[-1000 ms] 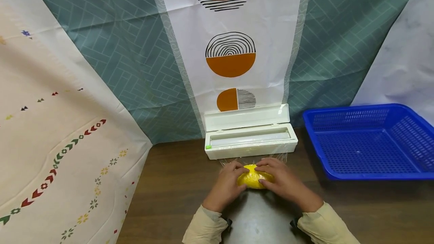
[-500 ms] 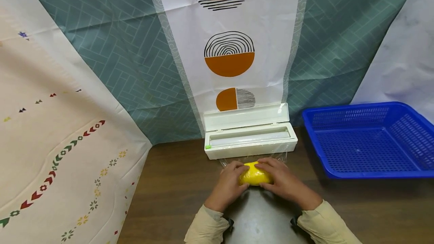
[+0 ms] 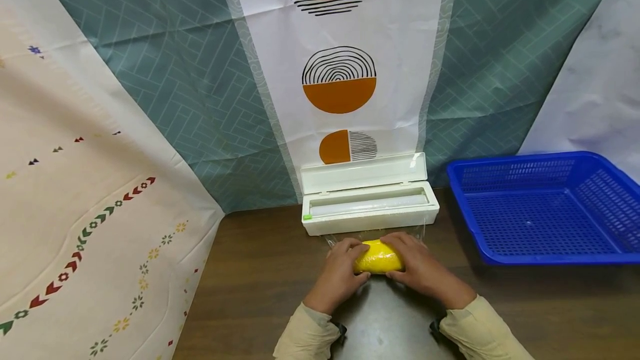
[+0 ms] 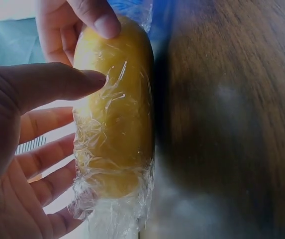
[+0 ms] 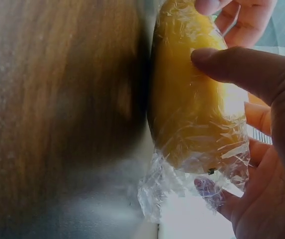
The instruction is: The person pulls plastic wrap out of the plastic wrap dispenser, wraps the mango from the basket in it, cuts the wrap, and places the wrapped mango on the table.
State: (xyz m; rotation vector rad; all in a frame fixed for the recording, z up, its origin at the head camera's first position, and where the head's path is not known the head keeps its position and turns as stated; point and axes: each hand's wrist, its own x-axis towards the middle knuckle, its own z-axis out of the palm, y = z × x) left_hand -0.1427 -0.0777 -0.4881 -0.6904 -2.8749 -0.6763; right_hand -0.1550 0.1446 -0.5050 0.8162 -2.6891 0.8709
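Observation:
A smooth, oblong yellow fruit (image 3: 378, 256), its exact kind unclear, lies on its side wrapped in crinkled cling film (image 4: 115, 214). My left hand (image 3: 341, 274) holds its left end, the thumb on the near face and the fingers round the far side. At the other end my right hand (image 3: 419, 264) grips it the same way. Loose film bunches past both ends of the fruit, and a small dark spot shows at its right end in the right wrist view. Just beyond the hands, film stretches toward a white cling film dispenser (image 3: 370, 221) with its lid raised.
A blue plastic basket (image 3: 462, 210) stands at the right of the brown wooden table (image 3: 250, 282). A grey shiny surface (image 3: 380, 321) lies between the forearms. Patterned cloth (image 3: 200, 126) hangs behind, and a pale printed cloth (image 3: 100, 238) covers the left side.
The fruit has rolled slightly between the hands, so its visible face differs. My thumbs have slid lower on the near side, and the fingertips on top have shifted. The dispenser and basket stay put.

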